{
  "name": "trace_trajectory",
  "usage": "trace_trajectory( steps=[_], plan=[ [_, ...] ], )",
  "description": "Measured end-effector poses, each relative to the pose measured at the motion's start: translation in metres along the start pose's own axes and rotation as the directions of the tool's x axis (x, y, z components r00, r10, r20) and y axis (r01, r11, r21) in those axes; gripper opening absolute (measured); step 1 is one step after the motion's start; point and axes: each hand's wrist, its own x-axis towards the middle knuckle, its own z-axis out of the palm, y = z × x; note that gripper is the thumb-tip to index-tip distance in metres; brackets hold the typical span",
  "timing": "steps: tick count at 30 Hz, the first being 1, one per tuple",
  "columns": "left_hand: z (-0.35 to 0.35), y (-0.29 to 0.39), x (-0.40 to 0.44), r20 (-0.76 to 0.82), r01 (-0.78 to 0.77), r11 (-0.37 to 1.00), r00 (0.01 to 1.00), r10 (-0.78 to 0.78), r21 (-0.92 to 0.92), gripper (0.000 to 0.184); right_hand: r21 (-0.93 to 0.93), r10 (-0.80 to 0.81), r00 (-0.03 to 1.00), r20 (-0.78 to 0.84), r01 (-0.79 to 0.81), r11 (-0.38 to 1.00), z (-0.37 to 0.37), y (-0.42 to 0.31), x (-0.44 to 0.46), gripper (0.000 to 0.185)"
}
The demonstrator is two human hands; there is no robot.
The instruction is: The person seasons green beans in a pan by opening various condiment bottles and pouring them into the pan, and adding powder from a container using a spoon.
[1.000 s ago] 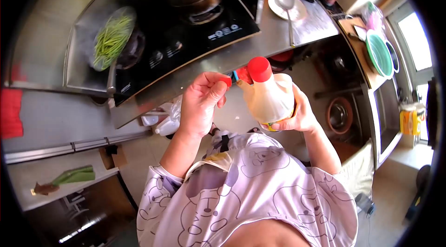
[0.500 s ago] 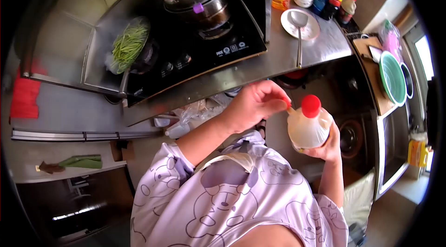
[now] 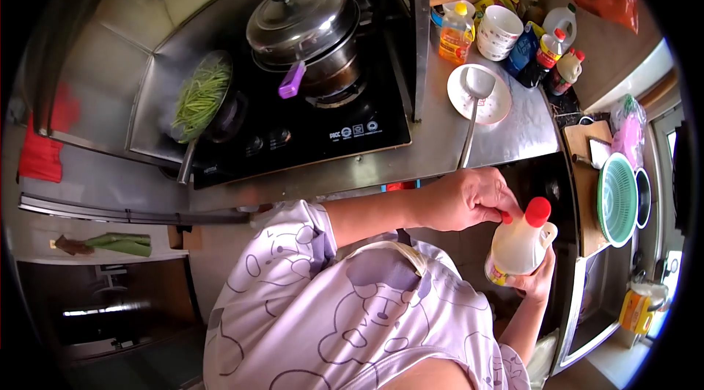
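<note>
A cream-coloured bottle (image 3: 515,247) with a large red cap (image 3: 537,212) and a side handle is held upright in front of my body. Wrapped round its lower part is my right hand (image 3: 537,280). My left hand (image 3: 480,199) reaches across above it, thumb and fingers pinched on a small red cap (image 3: 506,218) at the bottle's side spout. Whether that small cap touches the spout is hard to tell.
On the black stove (image 3: 293,148) stand a lidded steamer pot (image 3: 308,23) and a pan of green beans (image 3: 202,100). Beyond my hands are a plate (image 3: 491,113) with a ladle (image 3: 469,126), stacked bowls (image 3: 501,27), sauce bottles (image 3: 565,71) and a green basket (image 3: 617,199).
Both hands and the bottle have moved right and lower in view. The small red cap in my left hand has come closer to the bottle's spout. More of the counter shows.
</note>
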Motion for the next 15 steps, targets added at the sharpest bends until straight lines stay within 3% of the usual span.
trace_trajectory(
  steps=[2, 4, 5, 9, 12, 15],
  plan=[
    [0.006, -0.011, 0.014, -0.031, 0.038, 0.999, 0.999, -0.038, -0.005, 0.025, -0.019, 0.041, 0.999, 0.012, -0.041, 0.999, -0.014, -0.003, 0.016, 0.100],
    [0.014, -0.019, 0.027, -0.077, 0.213, 0.975, 0.973, -0.217, -0.064, 0.024, 0.017, -0.001, 1.000, -0.013, 0.001, 1.000, -0.025, -0.005, 0.033, 0.100],
    [0.015, -0.023, 0.035, -0.064, 0.257, 0.966, 0.964, -0.256, 0.008, 0.024, -0.024, 0.006, 1.000, 0.031, -0.005, 1.000, -0.040, -0.001, 0.041, 0.101],
    [0.034, -0.048, 0.067, -0.188, 0.268, 0.960, 0.950, -0.251, 0.074, 0.025, -0.037, 0.035, 0.992, 0.117, -0.031, 0.999, -0.085, 0.003, 0.085, 0.103],
    [0.050, -0.056, 0.091, -0.200, 0.356, 0.931, 0.921, -0.336, 0.075, 0.025, 0.013, 0.001, 0.977, 0.215, -0.004, 1.000, -0.124, 0.007, 0.114, 0.103],
    [0.070, -0.066, 0.115, -0.308, 0.338, 0.929, 0.909, -0.281, 0.151, 0.026, -0.021, -0.011, 0.963, 0.269, 0.018, 1.000, -0.153, -0.006, 0.139, 0.102]
  ],
)
